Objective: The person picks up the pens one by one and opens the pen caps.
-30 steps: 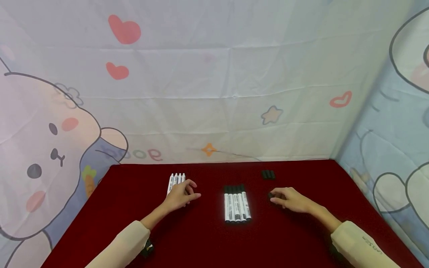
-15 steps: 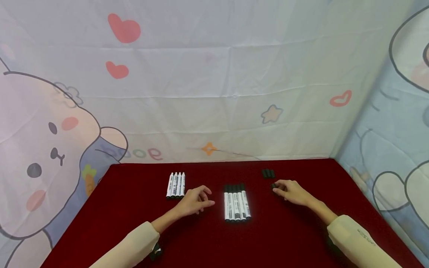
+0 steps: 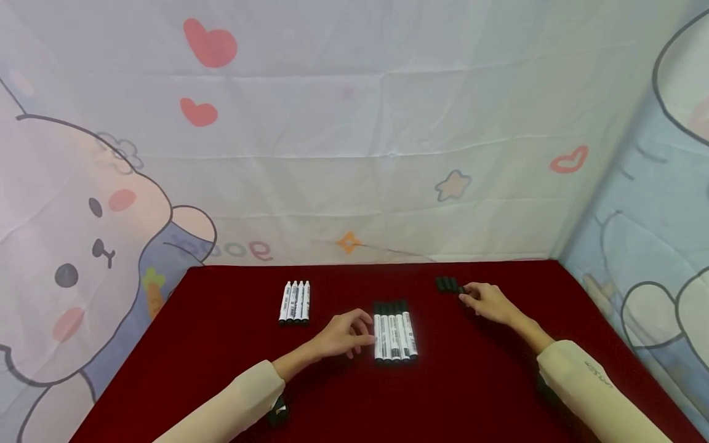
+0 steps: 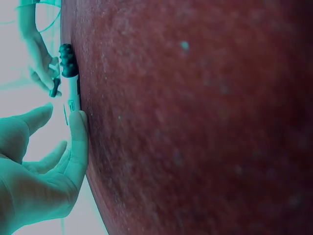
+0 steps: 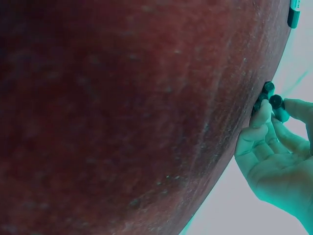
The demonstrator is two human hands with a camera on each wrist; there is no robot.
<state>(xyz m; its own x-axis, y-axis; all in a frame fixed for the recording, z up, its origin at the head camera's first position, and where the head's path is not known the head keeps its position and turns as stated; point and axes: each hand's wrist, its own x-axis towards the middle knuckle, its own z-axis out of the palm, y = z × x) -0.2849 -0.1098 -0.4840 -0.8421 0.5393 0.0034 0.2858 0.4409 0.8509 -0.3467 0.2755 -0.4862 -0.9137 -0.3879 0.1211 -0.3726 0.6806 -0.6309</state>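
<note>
Right wrist view: right hand (image 5: 276,164) pinches a cylindrical black cap (image 5: 278,105).

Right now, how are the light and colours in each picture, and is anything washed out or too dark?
Head view: a pale halo rims the capped markers, which are too small to read; left wrist view: teal cast on the left hand, red cloth darkening toward the right edge; right wrist view: teal cast on the right hand, washed-out background below it.

backdrop (image 3: 360,129): "good" (mirrored) | right sleeve (image 3: 592,387), white markers (image 3: 394,337): lettering illegible
</note>
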